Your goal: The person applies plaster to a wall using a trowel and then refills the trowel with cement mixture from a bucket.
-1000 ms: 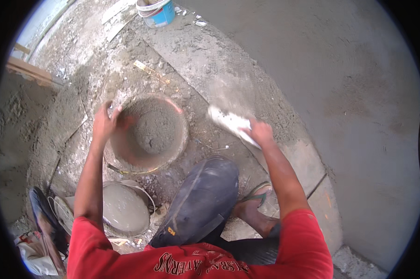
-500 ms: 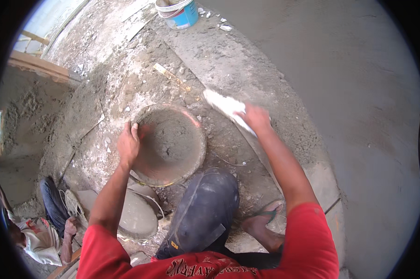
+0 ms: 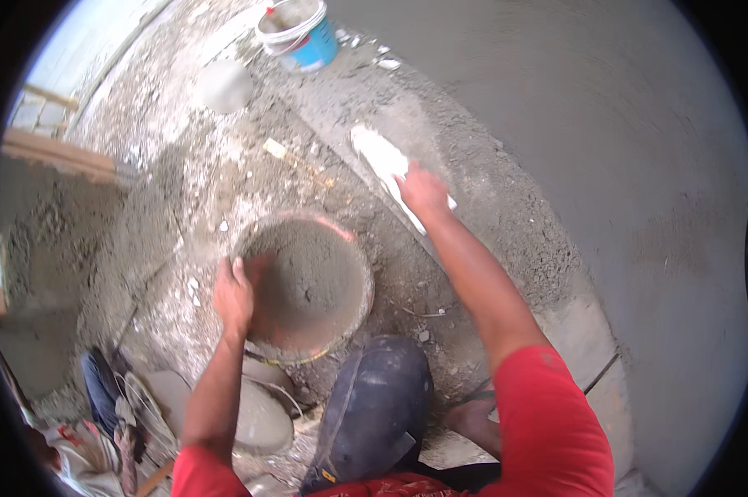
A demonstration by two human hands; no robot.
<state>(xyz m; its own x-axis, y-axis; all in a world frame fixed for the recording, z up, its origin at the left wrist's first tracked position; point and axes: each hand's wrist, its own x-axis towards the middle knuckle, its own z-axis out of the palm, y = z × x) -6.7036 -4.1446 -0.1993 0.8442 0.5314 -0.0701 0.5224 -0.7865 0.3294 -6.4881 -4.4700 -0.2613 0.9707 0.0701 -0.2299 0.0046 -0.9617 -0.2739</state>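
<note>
A round tub (image 3: 364,308) of wet grey mortar (image 3: 304,277) sits on the gritty ground in front of my knee. My left hand (image 3: 234,296) grips its left rim, thumb on top and fingers down the outer side. Out ahead to the right, my right hand (image 3: 424,190) is closed on a long, whitish, flat-bladed tool that looks like a plastering trowel (image 3: 381,157). The trowel is over the edge of a rough grey strip (image 3: 490,215); whether it touches the surface I cannot tell. My right fingers partly cover its handle.
A blue and white bucket (image 3: 312,51) stands at the far edge. Smooth wet cement (image 3: 589,124) spreads along the right. Mortar-coated containers (image 3: 262,418) lie by my left forearm. Another person (image 3: 88,451) is at lower left. A pale round patch (image 3: 225,85), unclear, shows near the bucket.
My right hand and the trowel have moved farther ahead along the strip. My left hand stays on the tub's rim. The view has shifted, so the tub appears lower.
</note>
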